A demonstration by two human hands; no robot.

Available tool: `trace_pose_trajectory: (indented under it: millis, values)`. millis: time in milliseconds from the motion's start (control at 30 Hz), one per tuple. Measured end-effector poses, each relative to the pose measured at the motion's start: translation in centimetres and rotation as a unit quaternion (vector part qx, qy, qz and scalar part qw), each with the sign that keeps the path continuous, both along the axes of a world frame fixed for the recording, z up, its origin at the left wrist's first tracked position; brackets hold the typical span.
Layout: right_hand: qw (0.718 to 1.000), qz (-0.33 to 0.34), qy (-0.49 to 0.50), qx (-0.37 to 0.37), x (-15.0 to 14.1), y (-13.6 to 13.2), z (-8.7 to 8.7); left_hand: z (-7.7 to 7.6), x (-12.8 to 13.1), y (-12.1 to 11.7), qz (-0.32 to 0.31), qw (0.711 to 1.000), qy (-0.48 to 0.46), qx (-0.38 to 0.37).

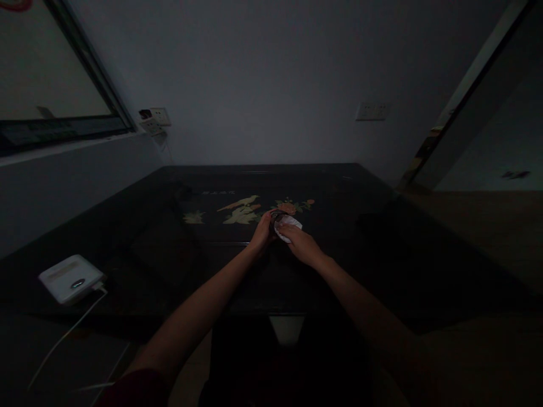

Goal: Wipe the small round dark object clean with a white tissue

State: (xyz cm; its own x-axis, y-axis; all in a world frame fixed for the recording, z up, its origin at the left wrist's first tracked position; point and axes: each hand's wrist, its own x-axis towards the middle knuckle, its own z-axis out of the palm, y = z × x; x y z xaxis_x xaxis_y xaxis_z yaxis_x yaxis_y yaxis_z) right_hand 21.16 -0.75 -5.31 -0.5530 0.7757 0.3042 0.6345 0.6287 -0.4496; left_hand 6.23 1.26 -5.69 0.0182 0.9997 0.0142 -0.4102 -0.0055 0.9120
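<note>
At the middle of the dark table [271,288], my left hand [262,232] is closed around a small dark object with a rounded, shiny rim [278,213]. The dim light and my fingers hide most of it, so its kind cannot be told. My right hand [302,244] presses a crumpled white tissue or cloth [295,221] against the rim's right side. Both hands are close together, just in front of a printed pattern of flowers [286,208] and a bird [244,202] on the tabletop.
A white box-shaped device [73,278] with a white cable [68,333] lies at the table's left. Behind the table is a wall with sockets [373,111] and a plugged-in adapter [151,125]. A window [51,68] is at left, a door frame [462,102] at right.
</note>
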Motion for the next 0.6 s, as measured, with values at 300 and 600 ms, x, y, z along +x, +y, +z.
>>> trace_pose_trajectory:
  millis: [300,600]
  values:
    - [0.997,-0.012,-0.071,0.039,-0.15,-0.49,0.73,-0.27,0.08,0.23,0.000,1.000,0.015,0.021]
    - [1.000,0.021,0.021,0.003,-0.75,-0.51,-0.07,-0.06,0.17,0.01,0.009,0.999,0.038,0.013]
